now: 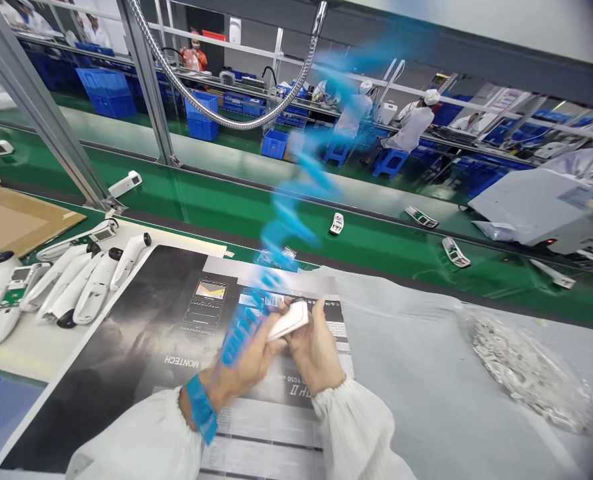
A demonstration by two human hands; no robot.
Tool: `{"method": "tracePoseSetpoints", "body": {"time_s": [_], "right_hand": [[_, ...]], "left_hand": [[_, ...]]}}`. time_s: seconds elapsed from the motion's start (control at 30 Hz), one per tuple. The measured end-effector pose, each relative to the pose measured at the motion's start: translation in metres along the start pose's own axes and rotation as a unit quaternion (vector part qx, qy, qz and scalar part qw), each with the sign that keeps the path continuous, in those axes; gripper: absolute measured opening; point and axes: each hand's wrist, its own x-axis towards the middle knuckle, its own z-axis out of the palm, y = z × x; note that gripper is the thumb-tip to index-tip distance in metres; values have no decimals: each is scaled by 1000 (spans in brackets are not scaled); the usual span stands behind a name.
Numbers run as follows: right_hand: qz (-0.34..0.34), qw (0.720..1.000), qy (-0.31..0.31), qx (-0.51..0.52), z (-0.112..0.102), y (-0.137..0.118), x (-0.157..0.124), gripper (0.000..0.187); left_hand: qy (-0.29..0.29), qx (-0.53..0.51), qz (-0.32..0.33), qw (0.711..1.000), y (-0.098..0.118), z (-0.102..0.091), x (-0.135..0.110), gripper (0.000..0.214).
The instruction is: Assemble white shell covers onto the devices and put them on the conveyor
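White plastic part, flat, tilted, hand-held

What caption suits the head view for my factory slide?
Left hand and right hand hold a white plastic part over a printed sheet beside a green conveyor.

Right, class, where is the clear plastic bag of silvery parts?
The clear plastic bag of silvery parts lies at the right of the head view, on a white sheet, past the right hand.
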Motion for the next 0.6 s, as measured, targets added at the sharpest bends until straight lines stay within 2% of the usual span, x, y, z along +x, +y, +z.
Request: {"method": "tracePoseSetpoints", "body": {"time_s": [0.1,0.17,0.23,0.3,0.37,0.47,0.53,0.57,0.6], "right_hand": [[65,987,55,134,12,7,6,49],[82,983,33,160,16,7,4,46],[100,983,-24,154,19,5,-2,39],[110,984,-66,125,22,5,-10,38],[99,988,-60,106,26,8,-16,41],[82,992,5,96,33,18,-18,40],[85,993,26,78,35,20,-16,38],[93,994,16,55,34,18,-15,38],[103,994,-3,22,31,14,-14,40]], "left_hand": [[-57,107,2,993,0,7,-7,42],[-69,130,-8,989,-1,-3,-8,38],[-35,130,-24,991,1,-16,-7,37],[39,102,-26,994,5,-23,-4,38],[105,61,-19,992,11,-21,-1,45],[136,33,-41,989,21,-12,1,40],[117,27,-68,990,22,-17,3,38],[84,23,-80,993,21,-25,6,40],[27,14,-94,995,17,-37,11,41]]}}
